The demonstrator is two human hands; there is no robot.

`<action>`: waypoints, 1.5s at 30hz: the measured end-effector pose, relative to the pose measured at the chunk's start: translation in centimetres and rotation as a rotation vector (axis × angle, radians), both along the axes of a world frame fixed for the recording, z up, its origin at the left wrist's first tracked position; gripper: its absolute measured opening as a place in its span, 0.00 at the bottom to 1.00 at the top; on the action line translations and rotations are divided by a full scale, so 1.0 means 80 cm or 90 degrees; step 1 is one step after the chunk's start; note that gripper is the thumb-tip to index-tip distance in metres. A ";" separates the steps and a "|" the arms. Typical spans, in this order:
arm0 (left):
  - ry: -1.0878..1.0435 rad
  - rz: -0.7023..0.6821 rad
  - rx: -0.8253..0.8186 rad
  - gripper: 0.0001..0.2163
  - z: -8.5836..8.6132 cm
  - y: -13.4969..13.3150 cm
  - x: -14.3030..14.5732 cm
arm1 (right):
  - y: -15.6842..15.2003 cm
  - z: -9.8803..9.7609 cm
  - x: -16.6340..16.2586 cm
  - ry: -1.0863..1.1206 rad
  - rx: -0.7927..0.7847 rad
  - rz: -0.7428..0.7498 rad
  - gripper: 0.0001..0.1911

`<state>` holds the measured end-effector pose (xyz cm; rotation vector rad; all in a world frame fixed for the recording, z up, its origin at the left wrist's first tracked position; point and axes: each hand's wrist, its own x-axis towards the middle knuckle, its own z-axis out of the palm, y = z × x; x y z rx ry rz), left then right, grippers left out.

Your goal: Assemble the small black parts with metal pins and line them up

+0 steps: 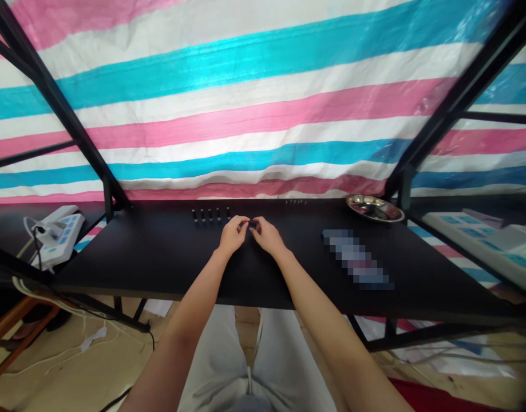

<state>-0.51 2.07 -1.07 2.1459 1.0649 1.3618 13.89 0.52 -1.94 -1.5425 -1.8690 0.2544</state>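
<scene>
Over the middle of the black table [151,252], my left hand [233,234] and my right hand [268,236] face each other with fingertips nearly touching. Both are curled into a pinch. Whatever lies between the fingers is too small and dark to make out. Just left of my left hand stands a row of several small black cylinders [210,215] with pale ends. Farther back, right of my hands, several tiny pale pieces [294,202] form another row near the table's rear edge.
A round shiny metal dish [374,209] sits at the back right. Nearer me is a long blurred-out item [357,260]. White power strips [63,234] with cables are on the left. Black frame posts [69,131] and a striped sheet [254,114] bound the table.
</scene>
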 end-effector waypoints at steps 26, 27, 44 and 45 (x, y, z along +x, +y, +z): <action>-0.552 0.193 -0.228 0.08 0.029 0.003 -0.011 | 0.100 0.002 -0.056 0.080 -0.111 -0.075 0.09; -0.558 0.188 -0.228 0.08 0.030 0.003 -0.010 | 0.100 0.004 -0.055 0.068 -0.122 -0.067 0.08; -0.585 0.210 -0.255 0.08 0.030 0.003 -0.010 | 0.096 0.003 -0.052 0.055 -0.154 -0.051 0.09; -0.584 0.211 -0.256 0.08 0.029 0.004 -0.010 | 0.097 0.002 -0.052 0.062 -0.156 -0.055 0.10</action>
